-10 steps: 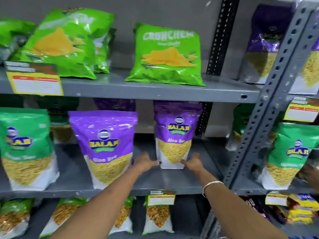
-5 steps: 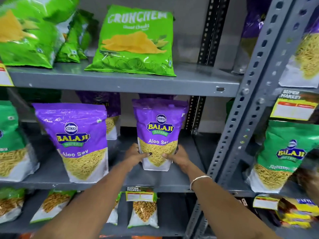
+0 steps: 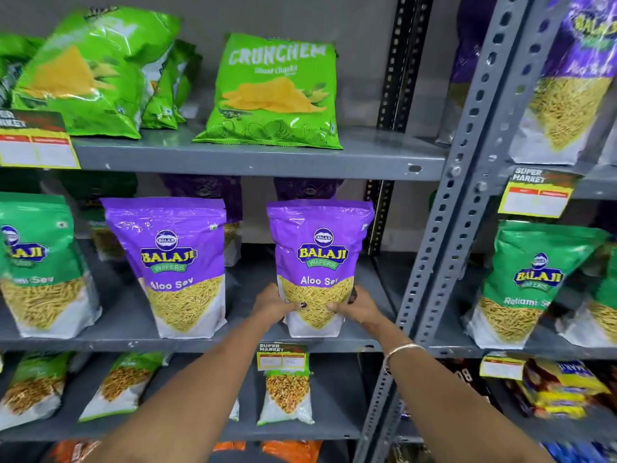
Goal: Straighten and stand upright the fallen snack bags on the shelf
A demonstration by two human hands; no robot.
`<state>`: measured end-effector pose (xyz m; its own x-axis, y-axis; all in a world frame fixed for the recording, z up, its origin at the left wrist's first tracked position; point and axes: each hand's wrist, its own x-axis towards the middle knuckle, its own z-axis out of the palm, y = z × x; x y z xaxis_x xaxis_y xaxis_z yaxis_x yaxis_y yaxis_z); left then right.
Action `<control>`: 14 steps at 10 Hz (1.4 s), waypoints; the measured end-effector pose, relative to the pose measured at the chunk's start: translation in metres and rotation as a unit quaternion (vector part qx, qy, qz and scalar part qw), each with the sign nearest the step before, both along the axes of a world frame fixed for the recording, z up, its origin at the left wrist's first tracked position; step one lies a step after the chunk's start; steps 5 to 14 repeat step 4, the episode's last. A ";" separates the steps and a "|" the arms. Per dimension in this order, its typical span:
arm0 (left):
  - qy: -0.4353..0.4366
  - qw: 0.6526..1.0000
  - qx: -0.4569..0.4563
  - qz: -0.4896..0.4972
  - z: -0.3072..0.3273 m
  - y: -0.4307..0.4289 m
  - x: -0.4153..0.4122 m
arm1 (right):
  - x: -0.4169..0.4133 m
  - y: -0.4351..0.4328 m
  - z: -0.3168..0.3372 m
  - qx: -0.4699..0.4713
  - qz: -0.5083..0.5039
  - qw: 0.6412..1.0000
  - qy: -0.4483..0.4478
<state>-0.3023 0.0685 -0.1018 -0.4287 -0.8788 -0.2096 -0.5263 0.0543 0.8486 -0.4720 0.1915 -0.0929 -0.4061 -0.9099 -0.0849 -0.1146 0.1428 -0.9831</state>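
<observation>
A purple Aloo Sev bag (image 3: pixel 319 252) stands upright near the front edge of the middle shelf (image 3: pixel 233 342). My left hand (image 3: pixel 275 304) grips its lower left side and my right hand (image 3: pixel 359 305) grips its lower right side, thumbs on the front. A second purple Aloo Sev bag (image 3: pixel 177 262) stands upright to its left, apart from it. More purple bags (image 3: pixel 207 192) stand behind, mostly hidden by the front ones.
Green Balaji bags (image 3: pixel 36 262) stand at the far left. Green Crunchem bags (image 3: pixel 277 95) lean on the top shelf. A perforated grey upright (image 3: pixel 447 228) rises just right of my right hand. Price tags (image 3: pixel 282 357) hang on shelf edges. Smaller bags (image 3: pixel 287 392) fill the lower shelf.
Both hands closed on the right purple bag's lower sides and drew it forward toward the shelf's front edge. It stands upright throughout.
</observation>
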 end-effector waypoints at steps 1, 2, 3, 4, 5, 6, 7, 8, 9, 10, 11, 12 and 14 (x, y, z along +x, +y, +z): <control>-0.007 1.000 -0.003 -0.004 0.005 0.007 0.003 | 0.001 0.002 -0.003 0.005 -0.004 1.000 0.003; -0.034 0.998 -0.043 -0.024 0.031 0.030 0.008 | 0.008 0.005 0.008 0.003 -0.046 0.999 0.019; -0.048 0.982 -0.180 -0.014 0.053 0.046 0.018 | 0.027 0.009 0.035 -0.022 -0.125 0.980 0.153; 0.007 0.856 -0.511 0.072 0.078 0.053 0.043 | 0.054 0.021 0.081 -0.207 -0.231 0.839 0.447; 0.007 0.856 -0.511 0.072 0.078 0.053 0.043 | 0.054 0.021 0.081 -0.207 -0.231 0.839 0.447; 0.007 0.856 -0.511 0.072 0.078 0.053 0.043 | 0.054 0.021 0.081 -0.207 -0.231 0.839 0.447; 0.007 0.856 -0.511 0.072 0.078 0.053 0.043 | 0.054 0.021 0.081 -0.207 -0.231 0.839 0.447; 0.007 0.856 -0.511 0.072 0.078 0.053 0.043 | 0.054 0.021 0.081 -0.207 -0.231 0.839 0.447; 0.007 0.856 -0.511 0.072 0.078 0.053 0.043 | 0.054 0.021 0.081 -0.207 -0.231 0.839 0.447; 0.007 0.856 -0.511 0.072 0.078 0.053 0.043 | 0.054 0.021 0.081 -0.207 -0.231 0.839 0.447; 0.007 0.856 -0.511 0.072 0.078 0.053 0.043 | 0.054 0.021 0.081 -0.207 -0.231 0.839 0.447; 0.007 0.856 -0.511 0.072 0.078 0.053 0.043 | 0.054 0.021 0.081 -0.207 -0.231 0.839 0.447; 0.007 0.856 -0.511 0.072 0.078 0.053 0.043 | 0.054 0.021 0.081 -0.207 -0.231 0.839 0.447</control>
